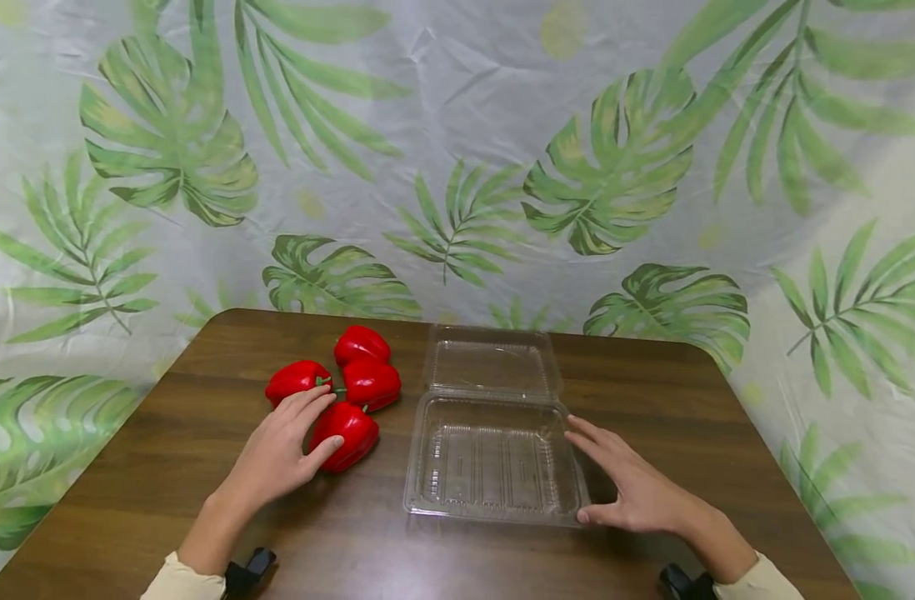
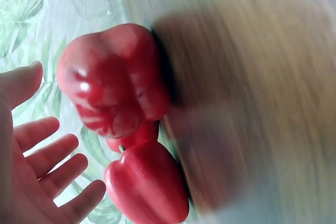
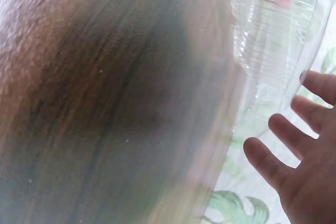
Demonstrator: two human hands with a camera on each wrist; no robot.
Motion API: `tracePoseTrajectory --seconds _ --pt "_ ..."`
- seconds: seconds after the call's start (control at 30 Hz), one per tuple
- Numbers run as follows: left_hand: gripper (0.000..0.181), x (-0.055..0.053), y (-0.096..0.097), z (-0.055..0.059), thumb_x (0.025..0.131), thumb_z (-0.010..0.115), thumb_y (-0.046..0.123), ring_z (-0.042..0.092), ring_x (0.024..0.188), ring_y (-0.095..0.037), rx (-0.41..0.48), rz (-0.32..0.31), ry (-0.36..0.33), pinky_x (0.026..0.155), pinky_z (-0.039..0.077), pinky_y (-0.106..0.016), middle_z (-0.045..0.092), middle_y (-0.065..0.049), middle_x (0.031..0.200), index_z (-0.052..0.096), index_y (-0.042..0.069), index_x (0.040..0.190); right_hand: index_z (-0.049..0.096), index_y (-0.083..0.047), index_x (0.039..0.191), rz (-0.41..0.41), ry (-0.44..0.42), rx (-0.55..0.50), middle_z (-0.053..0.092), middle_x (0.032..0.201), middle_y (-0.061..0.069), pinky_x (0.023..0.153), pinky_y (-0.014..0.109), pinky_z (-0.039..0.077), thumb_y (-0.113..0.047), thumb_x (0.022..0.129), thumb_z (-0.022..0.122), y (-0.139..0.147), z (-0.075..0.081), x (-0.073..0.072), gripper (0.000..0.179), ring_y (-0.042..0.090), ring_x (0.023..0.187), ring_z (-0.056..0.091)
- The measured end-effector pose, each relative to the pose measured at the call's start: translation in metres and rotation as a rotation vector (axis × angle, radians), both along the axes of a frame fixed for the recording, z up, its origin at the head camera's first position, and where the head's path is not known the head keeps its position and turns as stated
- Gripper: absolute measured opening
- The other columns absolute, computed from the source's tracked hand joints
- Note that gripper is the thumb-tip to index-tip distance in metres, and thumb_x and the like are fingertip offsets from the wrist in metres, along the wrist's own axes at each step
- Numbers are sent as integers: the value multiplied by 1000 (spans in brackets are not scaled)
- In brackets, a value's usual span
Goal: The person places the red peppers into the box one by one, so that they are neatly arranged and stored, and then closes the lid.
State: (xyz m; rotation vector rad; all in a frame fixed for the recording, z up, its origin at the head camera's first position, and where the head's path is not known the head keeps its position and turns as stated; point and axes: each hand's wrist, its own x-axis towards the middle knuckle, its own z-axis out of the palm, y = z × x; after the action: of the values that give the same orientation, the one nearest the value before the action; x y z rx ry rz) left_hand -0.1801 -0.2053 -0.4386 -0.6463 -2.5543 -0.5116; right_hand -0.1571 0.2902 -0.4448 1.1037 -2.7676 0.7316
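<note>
Several shiny red bell peppers with green stems lie in a group on the left half of the table. Over the nearest bell pepper [image 1: 351,440] is my left hand [image 1: 277,446], its fingers spread; in the left wrist view a gap shows between the fingers and this pepper [image 2: 113,80]. A clear plastic clamshell container [image 1: 495,471] lies to the right with its lid [image 1: 495,362] folded back, and nothing is in it. At the container's right rim is my right hand [image 1: 637,492], fingers extended; whether the fingertips touch the rim I cannot tell.
The dark brown wooden table [image 1: 630,392] carries all of this. Behind it hangs a pale cloth [image 1: 472,108] printed with green leaves. Black straps with small devices [image 1: 251,571] sit on both wrists.
</note>
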Motion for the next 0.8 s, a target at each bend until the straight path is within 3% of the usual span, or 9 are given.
tracePoseTrajectory --seconds 0.4,0.63,0.8 --pt "65 -1 9 -4 80 80 33 54 127 -36 -42 24 -73 99 51 -57 57 -17 141 59 4 134 37 -1 151 -20 -14 17 29 160 23 93 66 45 -39 79 81 -2 -1 -4 93 42 137 34" --pt "69 1 12 -7 81 79 37 59 124 -36 -80 49 -183 86 58 -55 55 -15 143 55 9 140 37 -1 151 -27 -25 16 28 160 22 93 67 45 -38 79 80 -4 0 -6 92 42 138 33" --pt "68 1 14 -8 79 80 33 60 122 -36 -85 50 -186 86 57 -56 57 -14 141 56 10 139 35 0 151 -27 -57 19 26 161 23 94 68 43 -39 81 78 -3 2 -6 91 44 139 32"
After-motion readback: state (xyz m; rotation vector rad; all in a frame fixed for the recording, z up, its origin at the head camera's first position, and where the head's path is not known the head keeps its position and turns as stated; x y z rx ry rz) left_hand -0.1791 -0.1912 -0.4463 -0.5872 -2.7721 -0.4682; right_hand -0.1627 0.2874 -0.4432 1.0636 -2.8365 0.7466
